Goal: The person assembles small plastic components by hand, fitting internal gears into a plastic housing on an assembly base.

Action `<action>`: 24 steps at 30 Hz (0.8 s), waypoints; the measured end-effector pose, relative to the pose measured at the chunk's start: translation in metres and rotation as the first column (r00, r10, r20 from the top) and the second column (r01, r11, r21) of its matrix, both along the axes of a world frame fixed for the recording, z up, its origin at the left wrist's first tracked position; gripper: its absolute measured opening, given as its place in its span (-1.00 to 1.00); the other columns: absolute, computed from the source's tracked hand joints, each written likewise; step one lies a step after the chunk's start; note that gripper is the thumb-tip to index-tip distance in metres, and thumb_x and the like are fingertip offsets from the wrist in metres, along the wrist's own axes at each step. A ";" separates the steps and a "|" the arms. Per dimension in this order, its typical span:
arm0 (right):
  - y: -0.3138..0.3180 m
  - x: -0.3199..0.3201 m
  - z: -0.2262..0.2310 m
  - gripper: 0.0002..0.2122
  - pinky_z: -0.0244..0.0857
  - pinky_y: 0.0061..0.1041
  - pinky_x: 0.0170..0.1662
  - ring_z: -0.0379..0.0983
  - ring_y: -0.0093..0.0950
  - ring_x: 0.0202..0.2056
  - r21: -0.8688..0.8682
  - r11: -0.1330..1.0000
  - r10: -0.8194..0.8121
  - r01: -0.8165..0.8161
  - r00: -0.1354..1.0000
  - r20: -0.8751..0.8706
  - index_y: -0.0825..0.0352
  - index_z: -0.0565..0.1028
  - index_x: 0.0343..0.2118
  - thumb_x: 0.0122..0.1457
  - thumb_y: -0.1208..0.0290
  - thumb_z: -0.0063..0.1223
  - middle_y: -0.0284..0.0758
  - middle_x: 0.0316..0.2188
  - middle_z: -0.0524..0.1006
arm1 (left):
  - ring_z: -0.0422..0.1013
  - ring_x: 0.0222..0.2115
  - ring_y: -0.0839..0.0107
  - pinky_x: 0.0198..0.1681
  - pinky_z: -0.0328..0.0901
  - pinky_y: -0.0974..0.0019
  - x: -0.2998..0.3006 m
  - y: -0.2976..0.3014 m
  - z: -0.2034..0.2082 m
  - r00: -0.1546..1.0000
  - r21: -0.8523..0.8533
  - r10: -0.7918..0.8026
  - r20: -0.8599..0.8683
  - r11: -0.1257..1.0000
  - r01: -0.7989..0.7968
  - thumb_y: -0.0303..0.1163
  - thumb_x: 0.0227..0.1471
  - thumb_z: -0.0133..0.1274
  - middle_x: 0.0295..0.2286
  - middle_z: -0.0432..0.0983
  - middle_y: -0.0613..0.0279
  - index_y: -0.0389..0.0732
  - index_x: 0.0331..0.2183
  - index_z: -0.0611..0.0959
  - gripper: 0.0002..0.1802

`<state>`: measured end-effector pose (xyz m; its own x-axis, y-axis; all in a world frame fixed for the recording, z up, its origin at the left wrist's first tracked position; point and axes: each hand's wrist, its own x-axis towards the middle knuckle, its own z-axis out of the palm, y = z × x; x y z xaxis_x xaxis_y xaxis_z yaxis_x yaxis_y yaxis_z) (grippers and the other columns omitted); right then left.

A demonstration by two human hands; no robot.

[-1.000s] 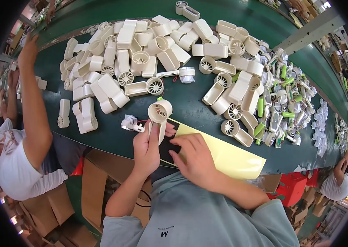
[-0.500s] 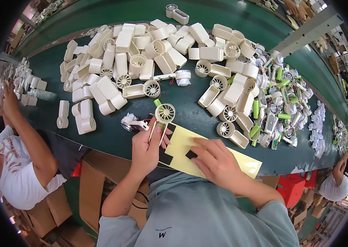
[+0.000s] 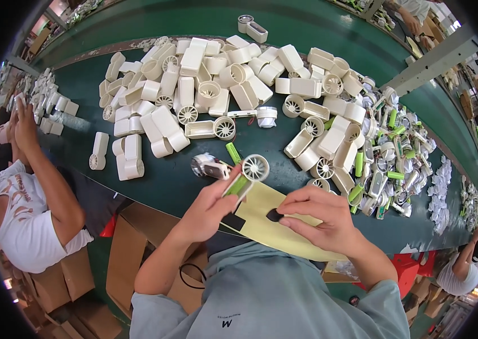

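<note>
A cream plastic fan housing (image 3: 256, 168) with a round slotted grille sits in my left hand (image 3: 202, 212), whose fingers are closed round its handle part. Green shows inside that handle, and a green cylindrical battery (image 3: 232, 152) pokes out beside the grille. Just left of it lies a white fan motor part (image 3: 202, 164) with a small board. My right hand (image 3: 321, 220) pinches a small black pad (image 3: 274, 215) between thumb and forefinger, over a yellow backing sheet (image 3: 261, 199). Another black pad (image 3: 232, 222) remains stuck on the sheet near my left hand.
Many cream housings (image 3: 193, 56) are heaped across the green table. Motor assemblies with green batteries (image 3: 391, 164) pile up at the right, beside crumpled white pieces (image 3: 439, 195). A metal post (image 3: 434, 62) rises at the back right. A co-worker (image 3: 35, 198) sits at the left.
My right fingers, earlier spread over the sheet by the black pad, now pinch that pad, and its edge is raised. The housing in my left hand has tilted. The whole view has shifted slightly.
</note>
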<state>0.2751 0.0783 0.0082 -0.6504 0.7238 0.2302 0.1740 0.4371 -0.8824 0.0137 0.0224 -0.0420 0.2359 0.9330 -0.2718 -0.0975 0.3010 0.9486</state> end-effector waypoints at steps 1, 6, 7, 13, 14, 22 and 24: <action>0.005 -0.008 0.005 -0.77 0.45 -0.48 -0.24 0.55 -0.38 -0.29 0.096 0.995 0.009 -0.005 0.999 -0.037 0.38 0.67 -0.22 0.01 0.63 0.38 -0.29 -0.27 0.62 | 0.34 -0.28 0.57 -0.20 0.25 0.47 0.001 0.000 0.009 0.997 0.001 -0.064 -0.047 0.998 0.064 -0.40 0.24 -0.08 -0.17 0.48 0.26 -0.37 0.36 0.18 -0.28; 0.027 -0.034 0.016 -0.73 0.47 -0.39 -0.22 0.54 -0.32 -0.25 0.320 0.929 0.209 -0.188 0.977 -0.032 0.42 0.65 -0.21 -0.04 0.67 0.33 -0.22 -0.23 0.58 | 0.30 0.06 0.54 0.02 0.33 0.45 0.005 0.000 0.033 0.979 0.010 -0.199 0.032 0.980 0.199 -0.57 0.18 -0.02 0.26 0.25 0.14 -0.40 0.34 0.19 -0.27; 0.028 -0.032 0.017 -0.73 0.47 -0.39 -0.22 0.54 -0.32 -0.25 0.321 0.927 0.215 -0.194 0.976 -0.032 0.42 0.65 -0.21 -0.04 0.67 0.33 -0.22 -0.23 0.58 | 0.28 0.11 0.53 -0.02 0.36 0.46 0.004 0.001 0.036 0.970 -0.070 -0.233 0.072 0.969 0.238 -0.57 0.18 -0.01 0.30 0.21 0.13 -0.41 0.34 0.18 -0.27; 0.026 -0.030 0.020 -0.64 0.49 -0.33 -0.16 0.53 -0.27 -0.20 0.332 0.904 0.258 -0.270 0.963 0.083 0.45 0.61 -0.19 -0.16 0.68 0.25 -0.21 -0.21 0.56 | 0.31 0.13 0.46 0.00 0.37 0.42 0.008 0.002 0.041 0.955 -0.093 -0.295 0.038 0.950 0.297 -0.54 0.20 -0.04 0.28 0.25 0.06 -0.41 0.34 0.18 -0.28; 0.026 -0.030 0.020 -0.63 0.49 -0.33 -0.16 0.52 -0.26 -0.20 0.326 0.904 0.262 -0.279 0.960 0.094 0.46 0.61 -0.19 -0.19 0.68 0.24 -0.21 -0.22 0.56 | 0.31 0.13 0.46 0.00 0.37 0.42 0.008 0.002 0.037 0.955 -0.093 -0.294 0.040 0.950 0.297 -0.54 0.20 -0.04 0.28 0.25 0.06 -0.41 0.34 0.18 -0.28; 0.031 -0.022 0.030 -0.61 0.49 -0.34 -0.17 0.52 -0.26 -0.20 0.260 0.897 0.324 -0.358 0.932 0.163 0.49 0.61 -0.20 -0.23 0.71 0.19 -0.21 -0.23 0.55 | 0.40 0.01 0.31 0.16 0.22 0.32 0.010 0.005 0.035 0.947 0.079 -0.320 0.014 0.945 0.318 -0.53 0.20 -0.23 0.17 0.37 -0.09 -0.46 0.32 0.20 -0.34; 0.031 -0.019 0.028 -0.61 0.49 -0.34 -0.17 0.52 -0.26 -0.21 0.251 0.890 0.341 -0.381 0.921 0.189 0.49 0.61 -0.21 -0.24 0.70 0.18 -0.21 -0.24 0.56 | 0.41 -0.06 0.33 0.09 0.25 0.34 0.018 0.003 0.031 0.961 0.095 -0.276 -0.019 0.956 0.277 -0.54 0.18 -0.23 0.10 0.41 -0.07 -0.46 0.31 0.20 -0.34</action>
<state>0.2561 0.1096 0.0358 -0.8937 0.3526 0.2773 0.0670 0.7162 -0.6947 0.0318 0.0254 -0.0112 0.4872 0.8532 -0.1865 -0.0178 0.2232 0.9746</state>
